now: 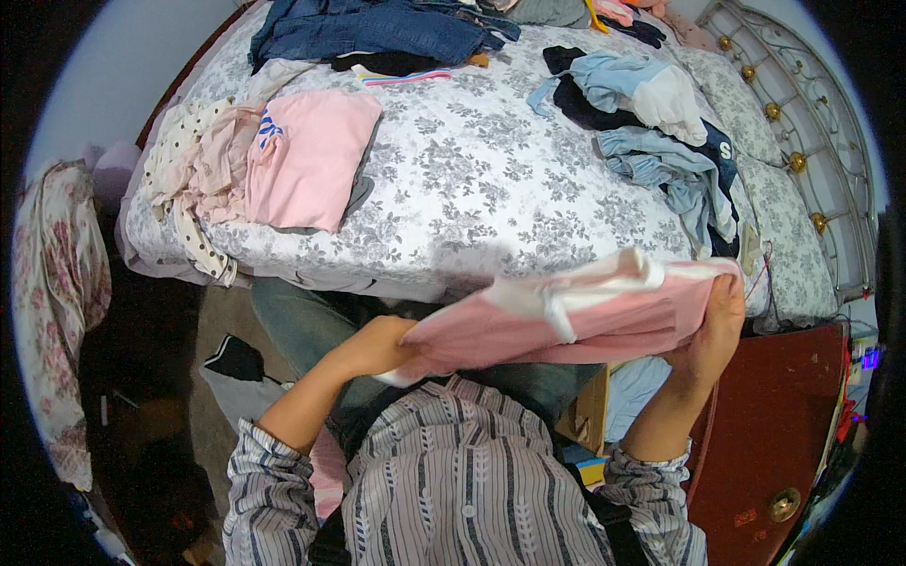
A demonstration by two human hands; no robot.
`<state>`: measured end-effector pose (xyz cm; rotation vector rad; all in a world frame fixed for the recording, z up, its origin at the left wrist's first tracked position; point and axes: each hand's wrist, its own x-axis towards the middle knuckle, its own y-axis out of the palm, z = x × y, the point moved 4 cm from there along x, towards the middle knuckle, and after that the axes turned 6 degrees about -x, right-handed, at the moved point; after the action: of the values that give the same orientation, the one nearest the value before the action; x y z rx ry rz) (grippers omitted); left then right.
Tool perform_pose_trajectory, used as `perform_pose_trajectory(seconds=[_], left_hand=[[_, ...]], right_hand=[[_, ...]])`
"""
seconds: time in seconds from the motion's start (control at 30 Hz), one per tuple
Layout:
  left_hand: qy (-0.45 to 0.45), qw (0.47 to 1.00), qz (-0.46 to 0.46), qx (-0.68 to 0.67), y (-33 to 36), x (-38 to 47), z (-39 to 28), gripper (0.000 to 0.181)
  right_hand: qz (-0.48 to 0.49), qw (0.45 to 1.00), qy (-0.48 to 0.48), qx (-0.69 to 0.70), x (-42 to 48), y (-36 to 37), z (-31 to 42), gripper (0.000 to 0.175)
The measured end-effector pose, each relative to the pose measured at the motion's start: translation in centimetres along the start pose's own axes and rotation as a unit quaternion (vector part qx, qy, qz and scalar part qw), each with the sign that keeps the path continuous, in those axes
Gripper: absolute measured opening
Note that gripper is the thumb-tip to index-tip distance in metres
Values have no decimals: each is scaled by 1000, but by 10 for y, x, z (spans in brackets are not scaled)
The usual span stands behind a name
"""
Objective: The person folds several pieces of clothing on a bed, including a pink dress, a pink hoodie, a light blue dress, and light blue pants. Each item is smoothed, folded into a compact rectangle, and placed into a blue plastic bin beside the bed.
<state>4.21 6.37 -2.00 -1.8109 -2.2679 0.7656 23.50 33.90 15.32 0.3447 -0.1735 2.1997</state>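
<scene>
Stretched between my two hands is a pink and white garment (601, 318), held in the air over my lap at the near edge of the bed. My left hand (382, 343) grips its left end, and the fingers are partly hidden by the cloth. At the other end, my right hand (718, 318) pinches a top corner, a little higher than the left. A white band or strap loops over the garment's middle. The cloth is slightly blurred, so its exact kind cannot be told.
A bed with a floral sheet (453, 170) lies ahead. It bears a folded pink shirt (311, 156), polka-dot cloth (187, 156), blue denim clothing (368, 32) and a light-blue and white clothes pile (658, 106). A red-brown cabinet (771, 424) stands at right, below the metal headboard (800, 120).
</scene>
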Motion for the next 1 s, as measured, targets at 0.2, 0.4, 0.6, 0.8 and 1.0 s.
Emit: perform_pose_trajectory(seconds=[0.2,0.4,0.6,0.8,1.0], left_hand=[[-21,922,-321,-216,-84,-30,12,27],[185,799,-456,-346,-181,-97,-72,36],[253,882,-164,-361,-348,28,-179,28],[267,791,-523,-172,-309,119,-134,94],[-27,919,-390,-45,-135,16,39,46]], right_hand=[[42,995,86,32,29,-26,-1,29],[-37,982,-135,-124,24,-43,105,40],[98,992,-7,-82,222,14,113,45],[-94,921,-272,-262,277,81,40,55],[176,928,-25,-329,59,24,-145,47]])
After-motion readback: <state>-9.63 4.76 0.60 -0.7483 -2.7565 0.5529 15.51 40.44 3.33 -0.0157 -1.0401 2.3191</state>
